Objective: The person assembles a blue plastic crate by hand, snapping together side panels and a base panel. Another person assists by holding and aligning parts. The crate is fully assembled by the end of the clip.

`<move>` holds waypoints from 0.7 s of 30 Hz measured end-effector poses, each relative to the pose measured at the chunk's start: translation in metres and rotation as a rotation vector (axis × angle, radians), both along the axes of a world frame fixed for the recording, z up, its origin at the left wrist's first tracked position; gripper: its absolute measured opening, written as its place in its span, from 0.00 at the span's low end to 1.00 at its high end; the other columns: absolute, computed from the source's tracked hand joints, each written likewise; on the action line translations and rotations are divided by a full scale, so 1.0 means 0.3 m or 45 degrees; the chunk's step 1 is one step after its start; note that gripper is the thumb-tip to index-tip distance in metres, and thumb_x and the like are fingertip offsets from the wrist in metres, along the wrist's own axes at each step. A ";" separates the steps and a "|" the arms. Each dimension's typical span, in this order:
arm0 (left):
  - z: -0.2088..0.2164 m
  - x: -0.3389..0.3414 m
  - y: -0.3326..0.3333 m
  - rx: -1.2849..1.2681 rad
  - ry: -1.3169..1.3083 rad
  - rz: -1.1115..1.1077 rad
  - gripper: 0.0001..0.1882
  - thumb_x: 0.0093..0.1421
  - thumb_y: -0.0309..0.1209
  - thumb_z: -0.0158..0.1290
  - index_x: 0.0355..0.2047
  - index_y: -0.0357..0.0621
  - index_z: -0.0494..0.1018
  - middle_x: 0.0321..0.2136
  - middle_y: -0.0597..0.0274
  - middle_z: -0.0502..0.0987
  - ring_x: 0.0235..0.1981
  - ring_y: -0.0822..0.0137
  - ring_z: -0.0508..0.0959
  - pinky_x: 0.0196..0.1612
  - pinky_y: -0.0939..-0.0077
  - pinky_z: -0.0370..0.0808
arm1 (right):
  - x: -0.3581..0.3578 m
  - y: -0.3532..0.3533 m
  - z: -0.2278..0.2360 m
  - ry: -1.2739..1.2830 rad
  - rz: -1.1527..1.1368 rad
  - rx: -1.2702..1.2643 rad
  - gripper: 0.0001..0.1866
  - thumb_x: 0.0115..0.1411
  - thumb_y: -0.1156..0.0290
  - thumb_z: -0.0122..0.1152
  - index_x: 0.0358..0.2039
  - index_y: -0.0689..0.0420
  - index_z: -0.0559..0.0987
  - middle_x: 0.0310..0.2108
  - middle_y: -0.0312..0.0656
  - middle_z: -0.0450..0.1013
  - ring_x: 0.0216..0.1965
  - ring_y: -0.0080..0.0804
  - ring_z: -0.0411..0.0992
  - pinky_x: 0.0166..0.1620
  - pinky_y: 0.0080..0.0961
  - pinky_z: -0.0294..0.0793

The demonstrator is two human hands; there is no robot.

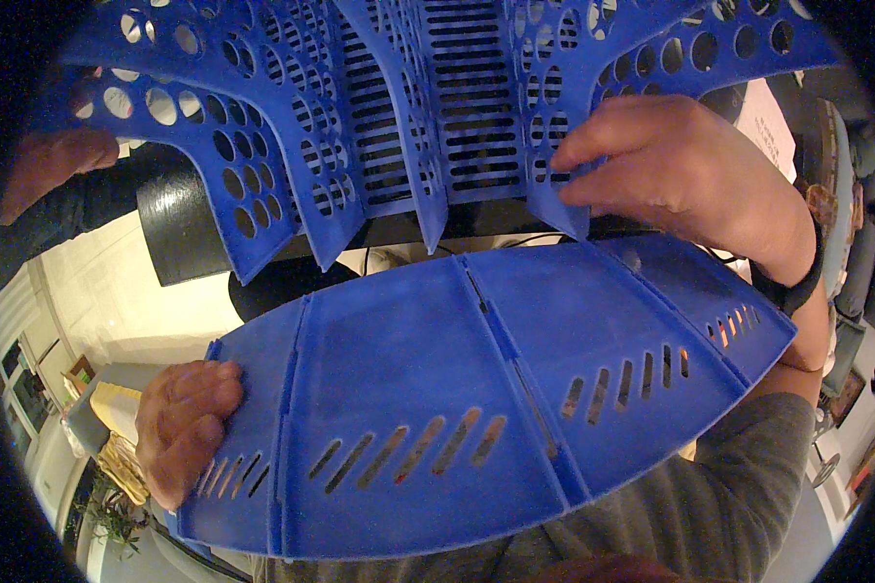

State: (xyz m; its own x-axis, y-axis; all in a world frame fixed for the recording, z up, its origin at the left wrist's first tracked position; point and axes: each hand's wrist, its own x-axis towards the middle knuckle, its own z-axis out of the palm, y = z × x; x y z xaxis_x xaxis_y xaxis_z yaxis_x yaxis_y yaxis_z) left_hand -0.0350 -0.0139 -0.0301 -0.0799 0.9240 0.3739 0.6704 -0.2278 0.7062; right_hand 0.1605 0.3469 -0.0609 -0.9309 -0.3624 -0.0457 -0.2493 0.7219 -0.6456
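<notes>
A wide curved blue plastic panel (399,350) with slanted slots and raised grooved ribs spans the lower middle, in front of a grey sleeve. My left hand (190,423) is closed round the panel's left end. Above it stands a blue plastic rack (389,97) with round-holed dividers and a slotted back. My right hand (651,165), with a black band at its wrist, pinches the lower end of the rack's right-hand divider (559,209). Between the divider ends and the panel's upper edge there is a gap at the left; at the right they come close together.
At the far left another person's hand (63,160) touches or lies beside the rack's left side. A black cylinder-like part (180,214) is under the rack there. A white printed sheet (766,131) lies at the right. A plant (112,510) stands at the lower left.
</notes>
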 end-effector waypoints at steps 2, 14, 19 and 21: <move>0.002 0.002 -0.005 -0.019 0.006 0.004 0.14 0.54 0.31 0.56 0.36 0.37 0.67 0.28 0.44 0.78 0.30 0.48 0.82 0.34 0.52 0.80 | -0.003 0.001 0.003 -0.005 0.018 0.002 0.13 0.43 0.77 0.68 0.34 0.60 0.82 0.39 0.45 0.78 0.40 0.46 0.76 0.41 0.35 0.75; 0.028 0.023 -0.010 -0.196 0.125 0.134 0.15 0.54 0.30 0.57 0.37 0.37 0.67 0.29 0.43 0.79 0.30 0.48 0.82 0.36 0.51 0.80 | -0.002 0.028 0.008 0.021 0.073 -0.002 0.12 0.45 0.76 0.69 0.33 0.61 0.82 0.39 0.46 0.77 0.39 0.45 0.76 0.40 0.36 0.74; 0.166 -0.002 0.037 -0.649 0.033 0.059 0.14 0.54 0.27 0.57 0.41 0.39 0.70 0.34 0.45 0.78 0.38 0.48 0.81 0.46 0.47 0.76 | 0.011 0.033 0.015 0.028 0.052 -0.030 0.11 0.46 0.76 0.69 0.33 0.61 0.82 0.39 0.45 0.77 0.39 0.45 0.75 0.41 0.36 0.74; 0.273 -0.039 0.088 -0.945 0.018 -0.080 0.16 0.53 0.27 0.61 0.42 0.40 0.72 0.37 0.48 0.78 0.42 0.52 0.79 0.49 0.53 0.76 | 0.012 0.036 0.022 0.022 0.044 -0.030 0.12 0.46 0.76 0.69 0.34 0.61 0.82 0.39 0.46 0.78 0.39 0.46 0.76 0.41 0.36 0.75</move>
